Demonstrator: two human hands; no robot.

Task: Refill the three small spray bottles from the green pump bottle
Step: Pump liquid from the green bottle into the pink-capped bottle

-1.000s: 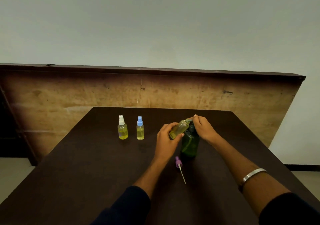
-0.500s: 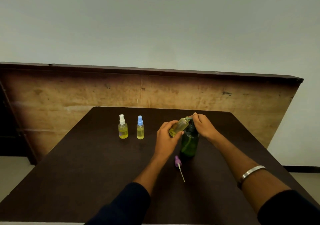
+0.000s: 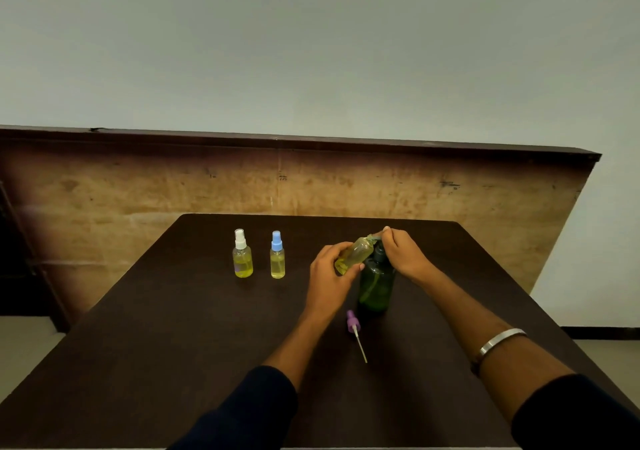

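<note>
No label or writing is showing on any bottle. Three small spray bottles are in view. Two are standing upright at the far left of the dark table (image 3: 145, 328): the white-capped bottle (image 3: 242, 258) and, just right of it, the blue-capped bottle (image 3: 277, 260), both holding yellow liquid. The third, an uncapped bottle (image 3: 355, 255), is lying tilted in the air, its long axis running from near-left to far-right, mouth pointing up toward the pump spout. The left hand (image 3: 329, 276) is gripping its lower end. One green pump bottle (image 3: 375, 285) is standing upright right of centre; the right hand (image 3: 403, 254) is curling over its pump head, apparently pressing it, though the spout is mostly hidden. One purple sprayer cap (image 3: 353, 322) is lying on the table near the green bottle, its dip tube pointing toward the near edge.
</note>
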